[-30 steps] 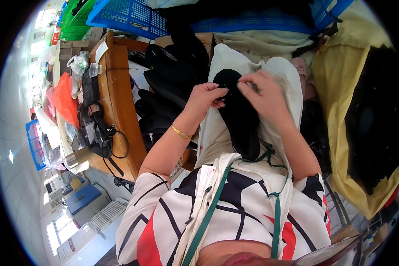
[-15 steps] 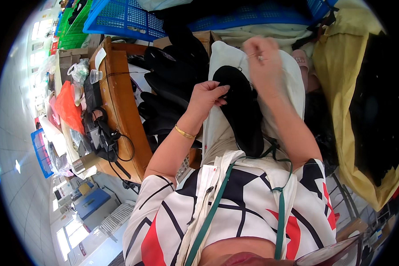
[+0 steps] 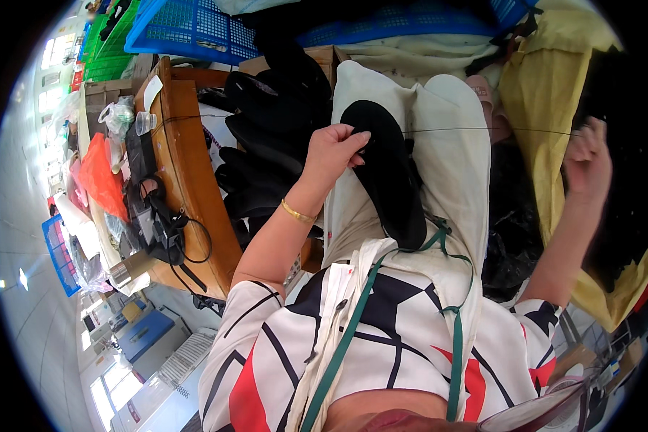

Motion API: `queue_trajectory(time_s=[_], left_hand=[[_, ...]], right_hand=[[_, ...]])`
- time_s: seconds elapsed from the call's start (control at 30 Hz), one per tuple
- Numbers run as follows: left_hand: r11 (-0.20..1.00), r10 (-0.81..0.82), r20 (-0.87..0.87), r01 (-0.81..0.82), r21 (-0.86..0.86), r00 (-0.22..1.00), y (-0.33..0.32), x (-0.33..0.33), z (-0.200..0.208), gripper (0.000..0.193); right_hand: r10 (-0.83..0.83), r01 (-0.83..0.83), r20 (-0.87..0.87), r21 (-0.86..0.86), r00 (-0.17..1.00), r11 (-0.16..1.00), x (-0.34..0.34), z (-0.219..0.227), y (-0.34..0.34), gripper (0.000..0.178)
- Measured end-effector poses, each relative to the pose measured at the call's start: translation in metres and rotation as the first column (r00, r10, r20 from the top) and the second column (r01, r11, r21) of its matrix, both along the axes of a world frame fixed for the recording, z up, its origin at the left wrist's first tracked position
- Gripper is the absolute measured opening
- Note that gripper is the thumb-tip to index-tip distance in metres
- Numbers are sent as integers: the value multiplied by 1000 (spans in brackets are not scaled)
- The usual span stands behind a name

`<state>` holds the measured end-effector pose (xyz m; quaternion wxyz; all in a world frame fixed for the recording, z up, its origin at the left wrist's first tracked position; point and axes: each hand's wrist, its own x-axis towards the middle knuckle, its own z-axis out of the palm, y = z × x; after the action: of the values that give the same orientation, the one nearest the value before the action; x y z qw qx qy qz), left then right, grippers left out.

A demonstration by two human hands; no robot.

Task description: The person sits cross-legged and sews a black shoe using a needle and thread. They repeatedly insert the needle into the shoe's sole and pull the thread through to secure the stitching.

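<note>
Apparently, at thread-tightening, the left hand [image 3: 338, 148] pinches the black sole-shaped piece [image 3: 386, 176] and the right hand [image 3: 587, 160] seemingly the taut thread [image 3: 453, 129], which next needs gentle tension.

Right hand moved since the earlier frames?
Yes. The right hand moved right, judged by the yellow cloth: earlier left of it, near the black piece; now overlapping it in view, a dark thread stretched back.

Illumination: bright, diffuse. Windows [image 3: 118, 379] below and left of the left hand [image 3: 338, 150] are overexposed. The right hand [image 3: 587, 162] shows slight blur. Black material [image 3: 623, 209] beside it loses detail. Fisheye curvature bends outer edges; corners are black.
</note>
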<state>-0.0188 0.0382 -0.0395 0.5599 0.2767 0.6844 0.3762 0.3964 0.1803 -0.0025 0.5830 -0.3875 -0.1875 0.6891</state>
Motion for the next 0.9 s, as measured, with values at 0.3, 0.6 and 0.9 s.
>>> queue_trajectory(time_s=[0.3, 0.6, 0.9], left_hand=[[999, -36, -15, 37, 37, 999, 2, 0, -7, 17], [701, -12, -981, 701, 130, 194, -4, 15, 17, 27], [801, -115, -889, 571, 181, 444, -11, 26, 28, 34]], right_hand=[[-160, 89, 262, 261, 952, 961, 20, -14, 24, 12], [-244, -904, 959, 228, 144, 363, -198, -70, -57, 32], [182, -393, 515, 336, 837, 856, -245, -43, -57, 19]])
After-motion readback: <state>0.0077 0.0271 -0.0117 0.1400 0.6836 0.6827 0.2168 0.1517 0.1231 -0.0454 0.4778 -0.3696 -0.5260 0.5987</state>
